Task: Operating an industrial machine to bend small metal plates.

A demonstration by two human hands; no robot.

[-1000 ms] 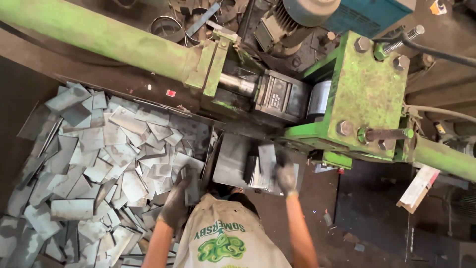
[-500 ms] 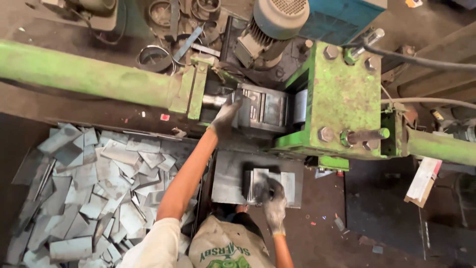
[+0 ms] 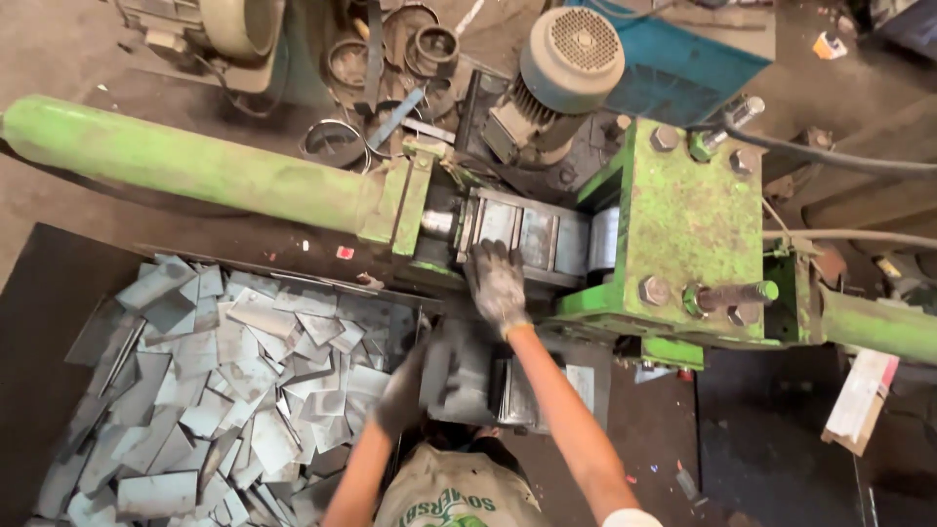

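My right hand [image 3: 498, 283], in a grey glove, lies flat with fingers spread on the grey steel block [image 3: 542, 234] of a green press machine [image 3: 683, 215]. My left hand [image 3: 402, 395], also gloved, is lower, at the edge of the scrap tray. It grips a blurred grey metal plate [image 3: 451, 369]. A small stack of cut plates [image 3: 532, 395] sits on the ledge just below the steel block, between my two arms.
A dark tray [image 3: 59, 312] at the left holds a heap of several cut grey metal plates [image 3: 224, 371]. A long green beam [image 3: 195, 166] runs left from the machine. Behind it are an electric motor [image 3: 561, 68], a blue box [image 3: 673, 49] and metal rings [image 3: 332, 141].
My left hand has come down off the machine block to the plate by the tray. My right hand has left the stack of plates and gone up onto the block.
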